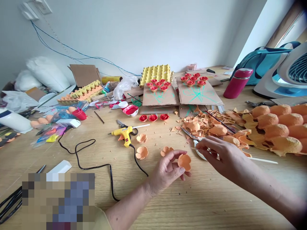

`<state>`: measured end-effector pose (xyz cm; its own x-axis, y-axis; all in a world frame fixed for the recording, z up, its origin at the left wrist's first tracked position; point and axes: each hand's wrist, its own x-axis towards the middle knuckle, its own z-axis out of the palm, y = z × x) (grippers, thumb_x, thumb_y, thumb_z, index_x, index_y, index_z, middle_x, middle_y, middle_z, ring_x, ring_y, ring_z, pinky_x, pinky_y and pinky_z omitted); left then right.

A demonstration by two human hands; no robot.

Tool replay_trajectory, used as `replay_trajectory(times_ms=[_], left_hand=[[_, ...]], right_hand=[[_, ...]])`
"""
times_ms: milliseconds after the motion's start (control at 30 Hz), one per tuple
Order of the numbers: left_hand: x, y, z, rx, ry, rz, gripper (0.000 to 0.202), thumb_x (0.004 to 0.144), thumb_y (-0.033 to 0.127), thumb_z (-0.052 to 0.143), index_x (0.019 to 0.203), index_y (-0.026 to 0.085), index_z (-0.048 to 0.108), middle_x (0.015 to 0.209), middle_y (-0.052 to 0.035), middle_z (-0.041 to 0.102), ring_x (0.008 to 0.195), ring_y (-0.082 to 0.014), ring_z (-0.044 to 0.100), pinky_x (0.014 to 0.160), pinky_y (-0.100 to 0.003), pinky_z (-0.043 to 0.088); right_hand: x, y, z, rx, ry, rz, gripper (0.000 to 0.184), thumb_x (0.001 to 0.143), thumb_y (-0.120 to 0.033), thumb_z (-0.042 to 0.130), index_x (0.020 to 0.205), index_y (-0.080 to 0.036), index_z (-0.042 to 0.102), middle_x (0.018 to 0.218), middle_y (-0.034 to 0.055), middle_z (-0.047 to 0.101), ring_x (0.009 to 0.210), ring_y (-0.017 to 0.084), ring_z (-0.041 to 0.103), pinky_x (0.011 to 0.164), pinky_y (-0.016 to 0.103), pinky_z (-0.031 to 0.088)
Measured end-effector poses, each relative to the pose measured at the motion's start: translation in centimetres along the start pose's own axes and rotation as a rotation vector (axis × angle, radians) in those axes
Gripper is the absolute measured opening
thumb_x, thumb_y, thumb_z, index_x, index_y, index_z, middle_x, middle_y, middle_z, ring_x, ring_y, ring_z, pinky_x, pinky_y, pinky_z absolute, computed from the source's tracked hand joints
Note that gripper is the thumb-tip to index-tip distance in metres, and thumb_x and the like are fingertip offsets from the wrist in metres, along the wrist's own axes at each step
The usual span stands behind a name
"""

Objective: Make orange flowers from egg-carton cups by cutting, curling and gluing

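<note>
An orange egg-carton flower cup (184,163) is sitting between the thumb and fingers of the left hand (164,171), which are pinching its side over the tabletop (199,201). The right hand (223,156) is angling in palm-down, its fingers pinching a slender white stick (263,160).

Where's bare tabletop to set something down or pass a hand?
Largest: tabletop below and between the left hand and right hand, bar a few specks. Smaller: below the glue gun, between the black cord and left hand. Crowded: right, with orange scraps and egg carton; back, with cardboard and red flowers.
</note>
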<state>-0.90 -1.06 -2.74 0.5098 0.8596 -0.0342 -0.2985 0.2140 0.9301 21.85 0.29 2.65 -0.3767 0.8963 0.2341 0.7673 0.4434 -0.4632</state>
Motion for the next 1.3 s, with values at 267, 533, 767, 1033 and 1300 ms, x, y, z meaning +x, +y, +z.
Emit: replay_trajectory(times_ms=[267,533,767,1033,1300], left_hand=[[0.0,-0.1,0.3,-0.003,0.05,0.061,0.043,0.084,0.029,0.082,0.12,0.025,0.058,0.111,-0.0029,0.06,0.094,-0.0172,0.074,0.08,-0.025,0.054],[0.0,0.5,0.6,-0.028,0.046,-0.026,0.037,0.084,0.031,0.081,0.112,0.021,0.058,0.108,-0.0037,0.062,0.089,-0.0146,0.069,0.085,-0.031,0.058],[-0.4,0.4,0.6,0.019,0.045,-0.063,0.037,0.085,0.033,0.08,0.11,0.018,0.058,0.106,-0.0053,0.066,0.093,-0.0142,0.065,0.085,-0.027,0.053],[-0.8,0.6,0.5,0.142,0.034,-0.035,0.032,0.093,0.036,0.067,0.117,0.016,0.058,0.105,-0.0077,0.064,0.091,-0.0171,0.061,0.081,-0.03,0.055],[-0.8,0.7,0.6,0.262,0.069,0.033,0.026,0.094,0.026,0.06,0.118,0.017,0.059,0.112,-0.0086,0.065,0.105,-0.0217,0.064,0.093,-0.033,0.05]], right_hand=[[0.4,-0.8,1.0,0.187,-0.051,-0.015,0.016,0.097,-0.016,0.051,0.088,-0.024,0.062,0.086,0.0006,0.059,0.068,0.014,0.056,0.059,0.025,0.046],[-0.5,-0.8,2.3,0.209,-0.063,0.002,0.016,0.097,-0.015,0.05,0.102,-0.024,0.062,0.092,0.0024,0.062,0.063,0.013,0.059,0.057,0.026,0.049],[-0.7,-0.6,3.1,0.221,-0.108,-0.023,0.028,0.098,-0.015,0.052,0.115,-0.03,0.068,0.096,0.0019,0.065,0.079,0.017,0.066,0.066,0.029,0.051],[-0.9,-0.4,3.1,0.221,-0.15,-0.019,0.028,0.097,-0.014,0.055,0.113,-0.029,0.072,0.092,0.0016,0.064,0.077,0.017,0.064,0.066,0.029,0.049],[-1.2,-0.8,2.9,0.238,-0.147,-0.016,0.027,0.097,-0.01,0.053,0.108,-0.026,0.073,0.094,0.0025,0.064,0.079,0.016,0.063,0.069,0.029,0.048]])
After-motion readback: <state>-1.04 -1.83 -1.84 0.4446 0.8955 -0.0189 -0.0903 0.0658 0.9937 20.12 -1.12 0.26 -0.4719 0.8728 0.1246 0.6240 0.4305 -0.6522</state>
